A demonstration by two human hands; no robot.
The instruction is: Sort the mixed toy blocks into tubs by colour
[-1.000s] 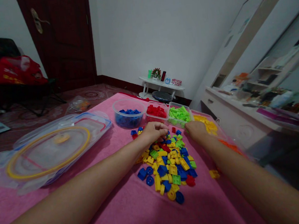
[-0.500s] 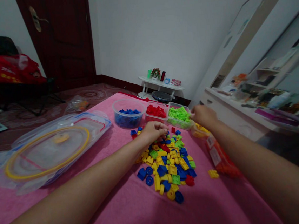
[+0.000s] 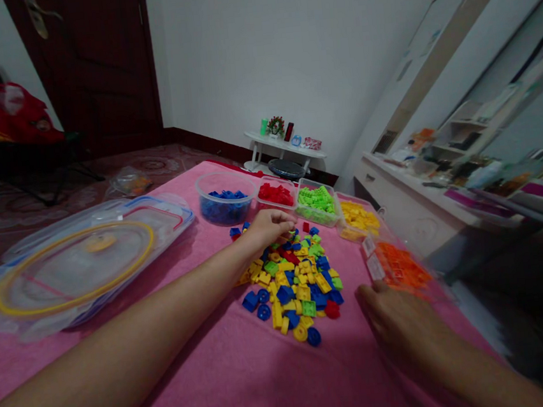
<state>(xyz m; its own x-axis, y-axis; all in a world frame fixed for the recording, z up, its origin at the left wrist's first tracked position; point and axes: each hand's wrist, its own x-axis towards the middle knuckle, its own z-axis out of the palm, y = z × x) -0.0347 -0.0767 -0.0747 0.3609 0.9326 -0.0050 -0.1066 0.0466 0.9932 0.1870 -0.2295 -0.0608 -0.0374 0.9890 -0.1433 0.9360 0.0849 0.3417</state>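
Note:
My left hand (image 3: 273, 225) hovers at the far left edge of a mixed pile of toy building bricks (image 3: 302, 277). Its fingers are curled together; anything between them is hidden. My right hand (image 3: 392, 313) is low on the pink cloth, right of the pile and beside a clear bag of orange bricks (image 3: 400, 265). Its fingers point down, bent and close together, and what lies under them is out of sight. Behind the pile stand clear tubs: a round one with blue bricks (image 3: 226, 208), then red bricks (image 3: 275, 194), green bricks (image 3: 318, 200) and yellow bricks (image 3: 359, 218).
Stacked clear lids (image 3: 90, 272), one with a yellow ring, lie on the left of the pink cloth (image 3: 210, 369). A low white shelf (image 3: 285, 143) stands by the wall. On the right is a cluttered dresser (image 3: 408, 184); a red bag (image 3: 8, 117) rests at far left.
My right hand has come from the green and yellow tubs down toward me, over the spot where a loose yellow brick lay. My left hand stays near the pile. The view has shifted slightly.

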